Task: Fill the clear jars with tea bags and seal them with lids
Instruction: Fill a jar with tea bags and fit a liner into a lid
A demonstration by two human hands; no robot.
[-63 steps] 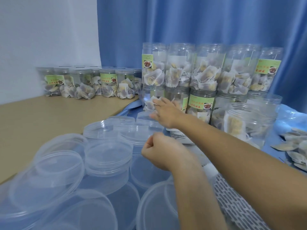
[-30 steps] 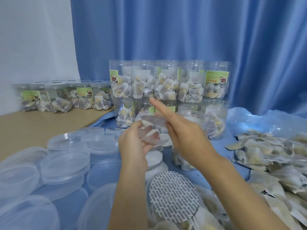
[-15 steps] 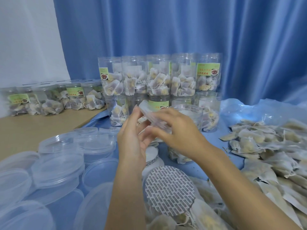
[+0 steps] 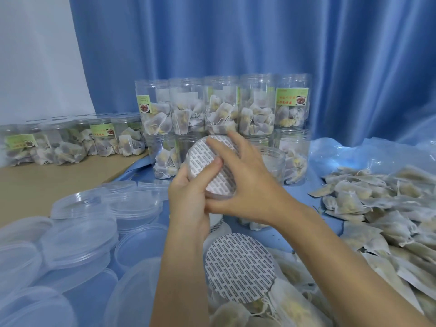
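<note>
- Left hand [image 4: 188, 197] raised mid-frame, thumb curled over the face of a round clear plastic lid with a printed liner [image 4: 210, 168].
- Right hand [image 4: 245, 182] opposite, fingers spread around the lid's far edge, forearm entering from lower right.

A clear lid [image 4: 213, 171] with a printed liner is tilted up above the open jar [image 4: 274, 161]; filled jars [image 4: 221, 109] are stacked behind, tea bags [image 4: 377, 208] heaped right.

open jar [image 4: 273, 159] mostly hidden behind right hand [image 4: 247, 185]; jar label print [image 4: 292, 99] illegible.

Soft even light, wide-angle edge warping.
</note>
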